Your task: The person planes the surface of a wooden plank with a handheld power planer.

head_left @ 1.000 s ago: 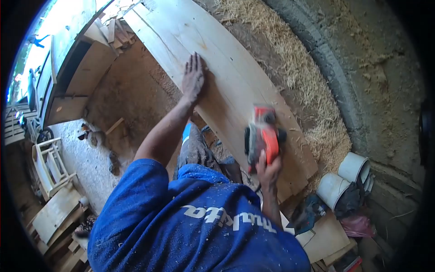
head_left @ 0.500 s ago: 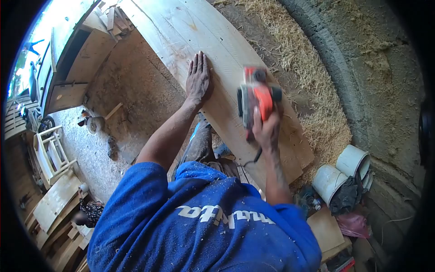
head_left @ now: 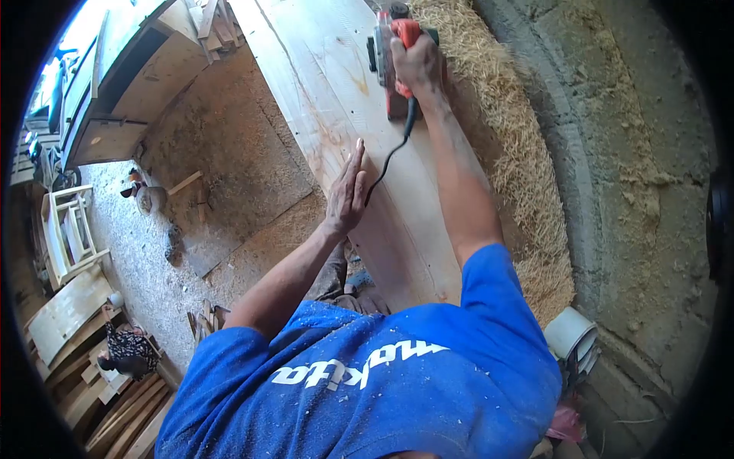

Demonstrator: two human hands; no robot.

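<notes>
Far out past your left hand, your right hand is closed tight around the red planer, which sits on the long wooden board. Your left hand lies flat and open on the board, just beside the black cord. Wood shavings lie right of your right arm.

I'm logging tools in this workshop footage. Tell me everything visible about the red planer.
The planer is a handheld electric tool with a red-orange housing and black parts, seemingly plastic. It sits flat on the pale wooden plank, far up the board near its right edge, aligned lengthwise. The right hand grips its top handle, hiding much of it. A black cord trails from its rear toward the person across the plank.
</notes>
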